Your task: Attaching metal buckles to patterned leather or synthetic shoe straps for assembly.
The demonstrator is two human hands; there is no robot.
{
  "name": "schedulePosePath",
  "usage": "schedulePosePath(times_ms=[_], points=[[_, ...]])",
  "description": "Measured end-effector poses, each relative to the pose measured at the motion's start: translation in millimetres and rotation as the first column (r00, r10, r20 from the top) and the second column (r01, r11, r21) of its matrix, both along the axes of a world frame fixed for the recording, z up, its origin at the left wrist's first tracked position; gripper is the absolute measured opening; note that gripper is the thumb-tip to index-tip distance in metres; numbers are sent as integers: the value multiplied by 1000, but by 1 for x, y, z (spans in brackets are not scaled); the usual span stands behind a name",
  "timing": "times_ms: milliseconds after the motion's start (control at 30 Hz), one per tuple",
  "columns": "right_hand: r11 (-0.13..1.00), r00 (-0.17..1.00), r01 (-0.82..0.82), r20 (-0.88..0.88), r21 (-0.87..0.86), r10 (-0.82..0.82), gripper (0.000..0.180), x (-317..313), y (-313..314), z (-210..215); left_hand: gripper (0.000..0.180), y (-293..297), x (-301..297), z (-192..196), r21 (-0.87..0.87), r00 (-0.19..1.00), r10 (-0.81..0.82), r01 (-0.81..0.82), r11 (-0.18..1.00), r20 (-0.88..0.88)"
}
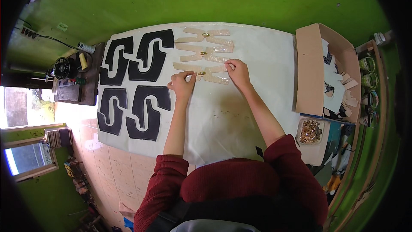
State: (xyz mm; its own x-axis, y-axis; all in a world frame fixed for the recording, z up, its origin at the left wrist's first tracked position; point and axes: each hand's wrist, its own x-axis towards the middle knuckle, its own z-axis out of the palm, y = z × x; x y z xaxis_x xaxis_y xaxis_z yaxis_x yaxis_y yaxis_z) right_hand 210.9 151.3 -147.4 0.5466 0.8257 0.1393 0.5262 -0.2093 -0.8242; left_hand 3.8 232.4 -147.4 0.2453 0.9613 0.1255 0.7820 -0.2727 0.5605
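Observation:
Nearest to me on the white table lies a beige X-shaped strap piece, textured, with a gold oval ornament at its middle. My left hand pinches its lower left end. At its upper right end, the fingertips of my right hand are closed on the strap. Two similar beige pieces lie beyond it in a column: a middle strap piece and a far strap piece, each with its own gold ornament. Several black cut pieces with S-shaped slots lie flat to the left.
An open cardboard box with offcuts stands at the table's right end. A clear tub of small metallic parts sits nearer me. At the left is a dark sewing-machine-like unit with thread spools. A green wall rises behind the white table.

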Motion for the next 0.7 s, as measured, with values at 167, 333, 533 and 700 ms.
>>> schedulePosePath(times_ms=[167,333,533,700], points=[[969,996,91,27,-229,-87,16,-7,-3,15,20,-5,-3,1,4,999,26,-27,1000,25],[961,996,73,-30,-265,-84,19,-2,-3,18,19,-10,-3,-3,54,999,21,-22,998,34],[949,997,59,-22,-308,-69,20,-1,2,19,18,-10,0,-7,131,1000,28,-29,991,12],[981,985,140,125,-137,-123,20,-8,-5,11,23,-15,4,-2,138,998,8,-17,990,69]])
